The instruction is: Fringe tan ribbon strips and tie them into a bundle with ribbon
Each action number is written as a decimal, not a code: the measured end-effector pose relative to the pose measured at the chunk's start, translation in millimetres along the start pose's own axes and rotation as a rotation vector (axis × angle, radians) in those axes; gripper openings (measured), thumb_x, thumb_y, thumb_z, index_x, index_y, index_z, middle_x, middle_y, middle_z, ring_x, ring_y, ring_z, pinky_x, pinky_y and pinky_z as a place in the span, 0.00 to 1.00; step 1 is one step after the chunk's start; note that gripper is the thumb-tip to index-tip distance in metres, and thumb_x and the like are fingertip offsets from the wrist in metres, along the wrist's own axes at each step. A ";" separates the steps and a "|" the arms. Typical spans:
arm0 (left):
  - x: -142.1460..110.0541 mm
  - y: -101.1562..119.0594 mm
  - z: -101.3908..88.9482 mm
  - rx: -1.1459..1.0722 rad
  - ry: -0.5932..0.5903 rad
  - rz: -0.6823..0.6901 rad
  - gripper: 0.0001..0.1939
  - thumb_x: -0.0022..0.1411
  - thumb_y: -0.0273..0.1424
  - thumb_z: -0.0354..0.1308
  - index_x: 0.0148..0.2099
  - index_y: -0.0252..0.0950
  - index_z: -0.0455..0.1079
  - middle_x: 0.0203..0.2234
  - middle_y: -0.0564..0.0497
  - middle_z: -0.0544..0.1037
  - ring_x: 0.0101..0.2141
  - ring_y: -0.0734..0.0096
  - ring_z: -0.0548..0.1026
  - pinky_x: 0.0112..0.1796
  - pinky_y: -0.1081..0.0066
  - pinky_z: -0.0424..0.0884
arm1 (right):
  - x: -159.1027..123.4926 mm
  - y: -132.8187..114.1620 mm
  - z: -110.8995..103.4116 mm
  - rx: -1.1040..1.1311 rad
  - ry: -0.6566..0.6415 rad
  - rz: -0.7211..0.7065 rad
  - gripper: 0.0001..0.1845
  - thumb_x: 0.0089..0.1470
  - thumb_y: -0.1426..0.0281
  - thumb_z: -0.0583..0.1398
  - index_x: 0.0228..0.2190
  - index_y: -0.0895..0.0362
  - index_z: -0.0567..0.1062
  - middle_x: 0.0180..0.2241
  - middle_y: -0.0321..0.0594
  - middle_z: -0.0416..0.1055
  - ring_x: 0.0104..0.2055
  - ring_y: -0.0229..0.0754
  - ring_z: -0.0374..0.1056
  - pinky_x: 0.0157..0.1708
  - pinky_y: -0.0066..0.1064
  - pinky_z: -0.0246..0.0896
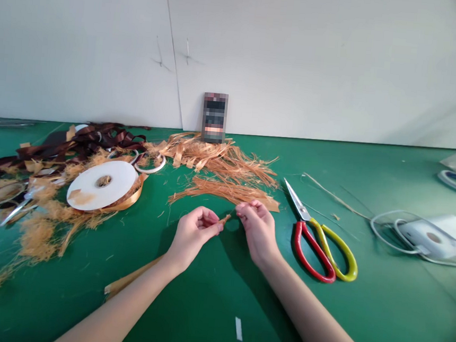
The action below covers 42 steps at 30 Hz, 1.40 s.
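Note:
My left hand point(196, 235) pinches the end of a tan ribbon strip point(227, 219), whose tip sticks out past the fingertips. A longer piece of tan ribbon point(133, 280) shows beneath my left forearm; whether it is the same strip is hidden. Just right of that tip, my right hand point(258, 229) is closed in a pinch, and what lies between its fingers is too small to make out. Beyond both hands lies a bundle of frayed tan ribbon strips point(226, 191), with a larger frayed pile point(209, 158) behind it.
Scissors point(311, 226) with red and yellow handles lie open right of my right hand. A white ribbon spool point(101, 184) rests amid brown ribbon point(90, 143) and tan fluff at left. A phone-like object point(214, 116) leans on the wall. A white device point(438, 234) with cable sits far right.

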State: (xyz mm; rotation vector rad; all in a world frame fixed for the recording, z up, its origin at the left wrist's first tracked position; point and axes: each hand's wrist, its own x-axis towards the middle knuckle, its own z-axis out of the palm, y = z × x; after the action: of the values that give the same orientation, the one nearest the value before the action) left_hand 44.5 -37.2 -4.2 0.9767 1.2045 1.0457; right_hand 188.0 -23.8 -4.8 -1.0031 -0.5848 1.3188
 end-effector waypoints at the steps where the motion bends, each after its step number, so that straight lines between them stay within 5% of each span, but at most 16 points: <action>1: -0.1 -0.2 0.1 0.006 0.002 -0.003 0.11 0.46 0.30 0.67 0.30 0.34 0.68 0.24 0.54 0.75 0.27 0.75 0.73 0.30 0.75 0.69 | 2.0 -0.3 -1.3 0.025 0.017 0.010 0.18 0.38 0.75 0.67 0.27 0.54 0.63 0.24 0.27 0.72 0.26 0.30 0.67 0.34 0.24 0.63; 10: 0.7 -0.1 2.0 -0.050 0.030 0.033 0.11 0.47 0.31 0.66 0.32 0.34 0.68 0.25 0.54 0.74 0.27 0.73 0.75 0.32 0.72 0.72 | 6.3 -4.1 -4.3 0.076 -0.018 0.062 0.13 0.37 0.71 0.67 0.26 0.54 0.69 0.27 0.31 0.74 0.31 0.34 0.70 0.38 0.26 0.65; 17: 0.8 1.4 2.3 -0.067 0.002 0.039 0.11 0.47 0.29 0.67 0.33 0.34 0.69 0.24 0.55 0.75 0.26 0.76 0.74 0.32 0.74 0.72 | 3.0 -10.1 -3.6 -0.180 -0.207 0.098 0.15 0.43 0.64 0.68 0.35 0.55 0.80 0.41 0.39 0.77 0.45 0.42 0.70 0.51 0.33 0.60; 25: -1.6 0.1 -1.1 0.002 -0.028 0.084 0.11 0.49 0.32 0.67 0.35 0.34 0.71 0.28 0.52 0.77 0.29 0.73 0.75 0.34 0.72 0.73 | 3.4 -11.7 -9.1 -0.370 -0.401 0.090 0.06 0.41 0.65 0.69 0.23 0.54 0.81 0.36 0.39 0.79 0.42 0.45 0.72 0.51 0.38 0.59; 32: -3.5 1.1 -3.3 0.289 0.019 0.302 0.06 0.51 0.30 0.65 0.32 0.37 0.72 0.28 0.51 0.79 0.30 0.69 0.78 0.35 0.71 0.72 | 6.9 -12.5 -16.4 -0.231 -0.424 0.092 0.06 0.44 0.65 0.68 0.23 0.54 0.80 0.42 0.40 0.78 0.44 0.42 0.71 0.51 0.37 0.59; 35: -3.2 2.2 -6.1 0.441 0.024 0.478 0.03 0.53 0.28 0.64 0.31 0.38 0.73 0.29 0.51 0.80 0.29 0.68 0.78 0.35 0.71 0.72 | 8.3 -14.8 -16.6 -0.157 -0.426 0.107 0.11 0.41 0.64 0.69 0.17 0.56 0.74 0.43 0.40 0.77 0.43 0.42 0.71 0.49 0.37 0.62; 38: -1.5 1.8 -11.9 0.595 0.010 0.649 0.02 0.58 0.27 0.60 0.33 0.40 0.73 0.29 0.51 0.80 0.30 0.68 0.78 0.36 0.71 0.72 | 11.1 -16.1 -17.1 -0.115 -0.400 0.125 0.13 0.40 0.64 0.68 0.17 0.56 0.71 0.38 0.40 0.76 0.32 0.37 0.69 0.37 0.32 0.65; 42: 1.6 1.3 -22.6 0.771 -0.072 0.781 0.09 0.62 0.27 0.53 0.35 0.40 0.74 0.27 0.49 0.79 0.30 0.67 0.77 0.35 0.71 0.71 | 13.2 -18.9 -18.0 -0.109 -0.414 0.154 0.12 0.36 0.69 0.68 0.16 0.56 0.69 0.26 0.34 0.71 0.17 0.27 0.54 0.20 0.26 0.53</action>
State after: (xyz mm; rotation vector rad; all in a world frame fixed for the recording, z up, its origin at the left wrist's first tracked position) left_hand 22.0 -34.6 -5.8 2.1873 1.2006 1.1151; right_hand 215.4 -14.9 0.4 -0.8787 -0.9143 1.6629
